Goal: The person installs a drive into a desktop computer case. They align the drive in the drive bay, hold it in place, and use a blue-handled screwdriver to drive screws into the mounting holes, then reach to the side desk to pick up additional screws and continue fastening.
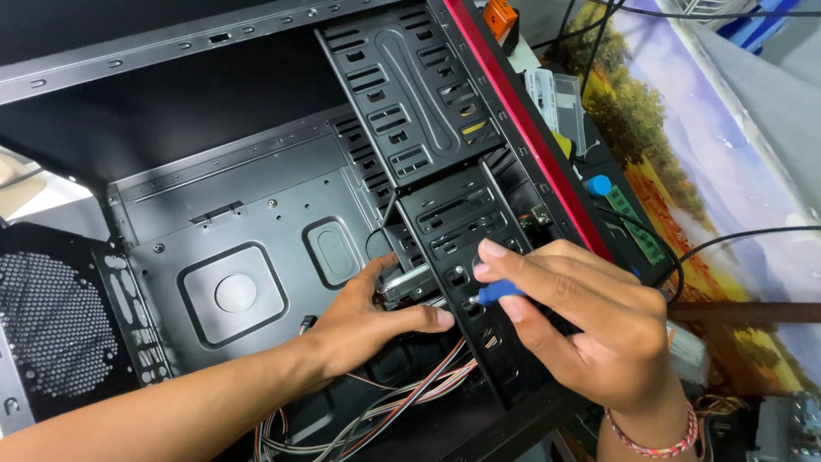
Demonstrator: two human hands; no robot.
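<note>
drive (409,282) sits in the cage (479,257), cables (402,402) below.

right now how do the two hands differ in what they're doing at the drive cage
The left hand reaches inside the case and steadies the silver drive; the right hand stays outside the drive cage, pinching a blue-handled screwdriver. The right wrist wears a braided bracelet; the left is bare. Both work at the same lower bay.

Computer repair bench: open black computer case (256,222), loose cables (402,402), spare parts (556,103).
</note>
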